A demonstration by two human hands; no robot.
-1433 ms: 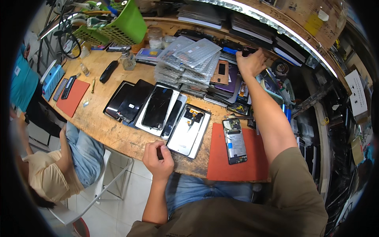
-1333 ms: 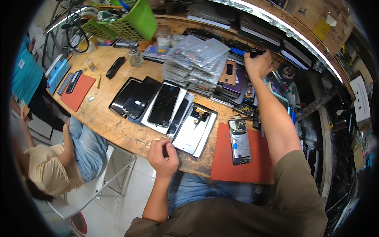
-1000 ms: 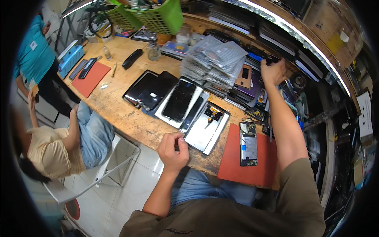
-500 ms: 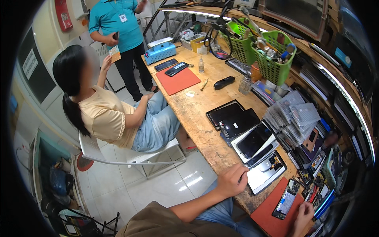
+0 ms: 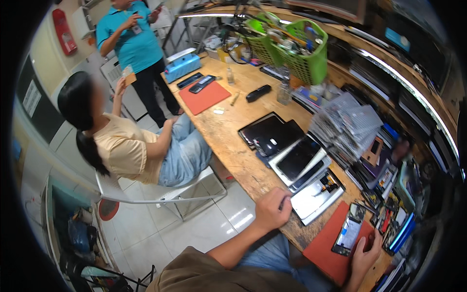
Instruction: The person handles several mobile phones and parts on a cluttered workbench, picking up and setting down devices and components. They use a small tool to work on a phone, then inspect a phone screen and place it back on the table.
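My left hand (image 5: pixel 273 209) rests at the table's front edge with its fingers curled in, and I see nothing in it. Just right of it lies a flat silver tablet-like panel (image 5: pixel 311 200) with dark parts at its far end. My right hand (image 5: pixel 367 253) is over the edge of a red mat (image 5: pixel 323 243), thumb and fingers apart, holding nothing that I can see. Beside its thumb an opened phone (image 5: pixel 349 228) lies on the mat, its inner parts and a pale rectangular block exposed. Some fingertips overlap the clutter of small parts behind.
Tablets (image 5: pixel 299 158) lie stacked beyond the silver panel. Bagged parts (image 5: pixel 343 121) and loose tools crowd the right side. Green baskets (image 5: pixel 301 58) hang above the table. A person sits on a white chair (image 5: pixel 160 194) at the left; another person in turquoise (image 5: pixel 129 44) stands behind.
The view has shifted slightly. My right hand has come closer to the opened phone, its thumb now near the phone's side. The standing person's hands, one with a dark object, have risen.
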